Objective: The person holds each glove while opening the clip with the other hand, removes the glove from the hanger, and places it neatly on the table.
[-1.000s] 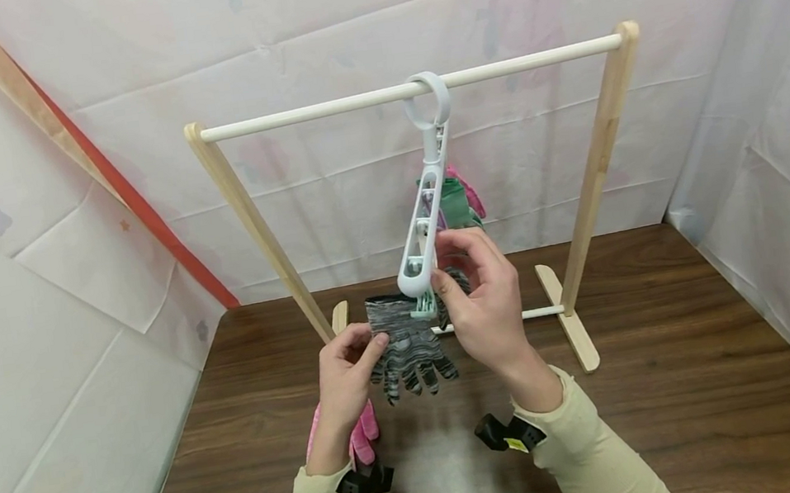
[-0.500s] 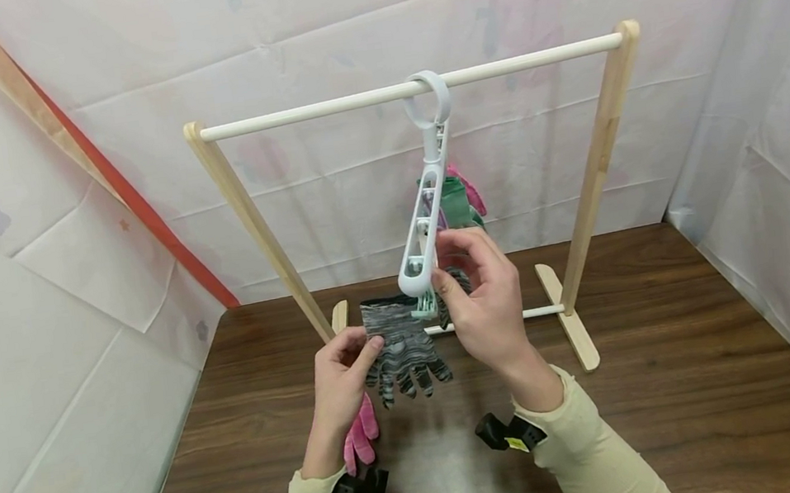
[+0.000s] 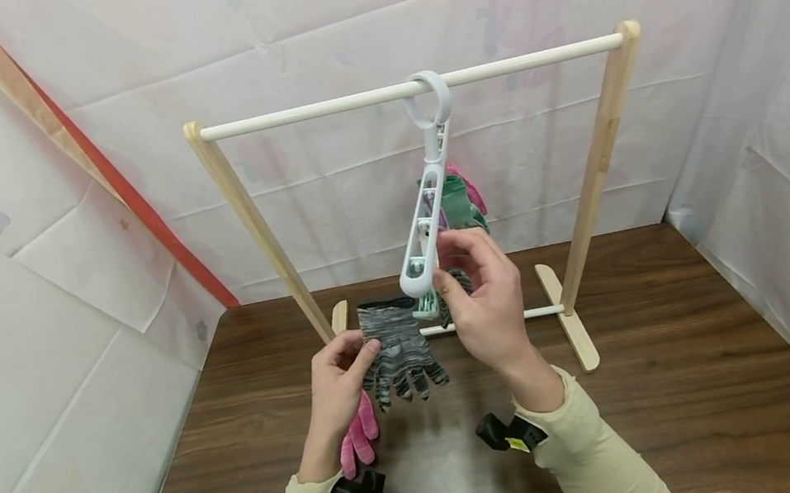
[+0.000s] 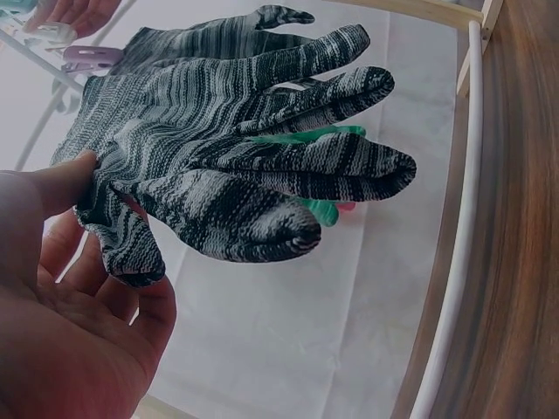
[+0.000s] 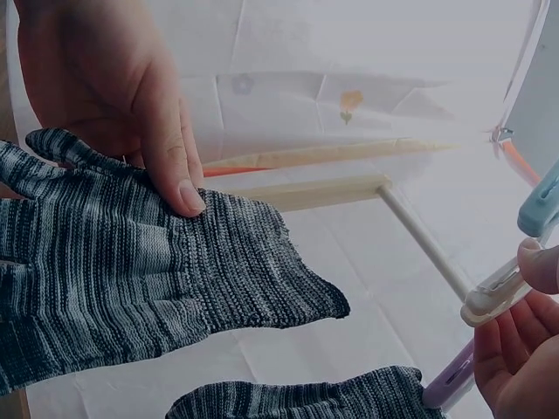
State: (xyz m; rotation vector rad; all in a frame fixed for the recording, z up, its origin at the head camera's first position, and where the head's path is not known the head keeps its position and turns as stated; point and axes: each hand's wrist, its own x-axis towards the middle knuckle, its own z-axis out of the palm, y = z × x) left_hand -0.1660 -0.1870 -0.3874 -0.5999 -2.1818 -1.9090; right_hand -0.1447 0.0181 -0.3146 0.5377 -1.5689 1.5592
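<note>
My left hand (image 3: pixel 337 375) pinches a grey-and-black striped knit glove (image 3: pixel 401 350) near its cuff on the thumb side, its fingers hanging downward. My right hand (image 3: pixel 479 294) grips the low end of a white clip hanger (image 3: pixel 416 277), as the right wrist view also shows. A pale green clip (image 3: pixel 427 305) hangs under that end; the cuff is apart from the blue-green clip (image 5: pixel 540 205) in the right wrist view. Below, a purple clip (image 5: pixel 450 377) bites a second striped glove (image 5: pixel 306 400). Green (image 3: pixel 460 200) and pink gloves hang farther back on the hanger.
The hanger's ring loops over the white rail (image 3: pixel 317 109) of a wooden rack (image 3: pixel 609 139) standing on a brown wood table (image 3: pixel 682 375). A pink glove (image 3: pixel 360 434) lies on the table, partly under my left forearm. Pale sheets surround the table.
My left hand has drawn the striped glove slightly left and down, away from the clip. More of the pink glove on the table shows. My right hand has barely moved.
</note>
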